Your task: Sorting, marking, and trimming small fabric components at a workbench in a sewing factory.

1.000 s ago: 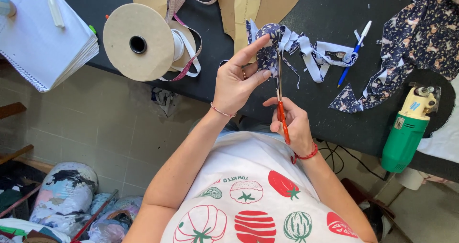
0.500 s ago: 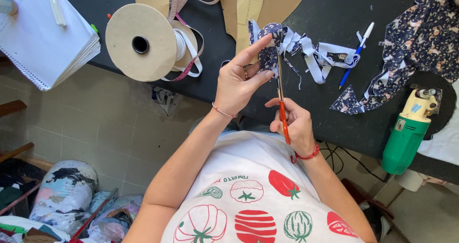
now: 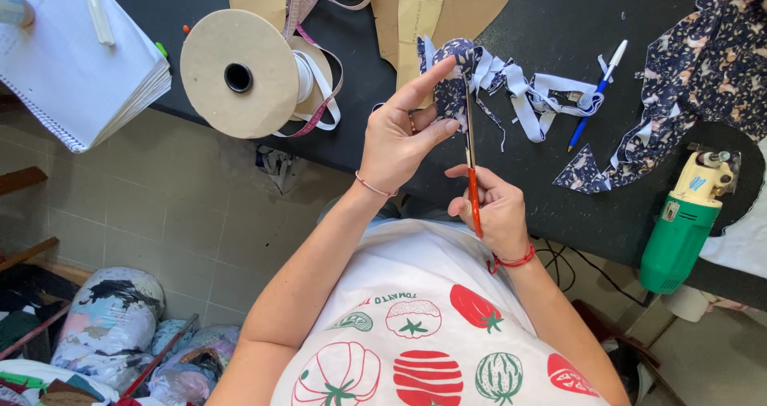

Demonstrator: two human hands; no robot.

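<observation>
Black worktable [image 3: 559, 22], tiled floor [image 3: 184, 214], fabric scraps [image 3: 527, 86]

- Scissors [image 3: 471, 162]: slim metal blades, orange handles, held upright-looking with blades pointing away over the bench edge, tips at the cloth.
- Fabric piece [image 3: 453, 78]: small, navy with pale floral print, white underside, pinched up and folded, raised just above the bench.

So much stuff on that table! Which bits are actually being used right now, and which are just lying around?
In use:
- left hand pinching a navy patterned fabric piece
- right hand working orange-handled scissors at that fabric

Lying about:
- cardboard spool of white tape
- notebook
- blue pen
- green and yellow power tool
- larger navy fabric
- tan paper patterns
</observation>
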